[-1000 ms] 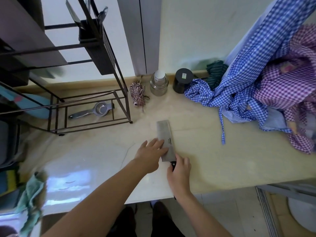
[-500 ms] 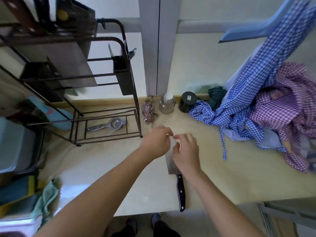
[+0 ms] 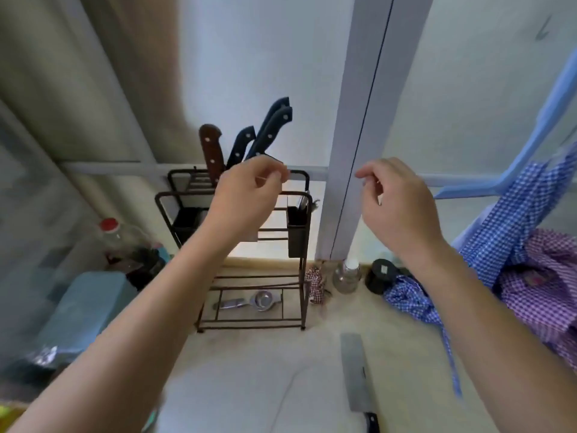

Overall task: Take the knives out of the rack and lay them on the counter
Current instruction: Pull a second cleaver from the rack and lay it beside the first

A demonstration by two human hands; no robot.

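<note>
A dark wire rack (image 3: 304,245) stands at the back of the pale counter (image 3: 265,370). From its top stick up a brown-handled knife (image 3: 210,154) and three dark-handled knives (image 3: 271,129). A cleaver (image 3: 356,376) with a black handle lies flat on the counter in front, right of the rack. My left hand (image 3: 246,195) is raised in front of the rack's top, fingers loosely curled just below the dark handles, holding nothing. My right hand (image 3: 396,204) hovers to the right of the rack, fingers apart and empty.
A metal squeezer (image 3: 249,303) lies on the rack's bottom shelf. A checked pouch (image 3: 315,285), a steel jar (image 3: 346,276) and a black jar (image 3: 382,276) stand by the wall. Checked cloths (image 3: 515,270) pile up at the right. A bottle (image 3: 115,239) and blue box (image 3: 87,304) are left.
Both hands let go of the cleaver, which stays on the counter, and rose toward the rack's top. The view tilted up, bringing the knife handles into sight.
</note>
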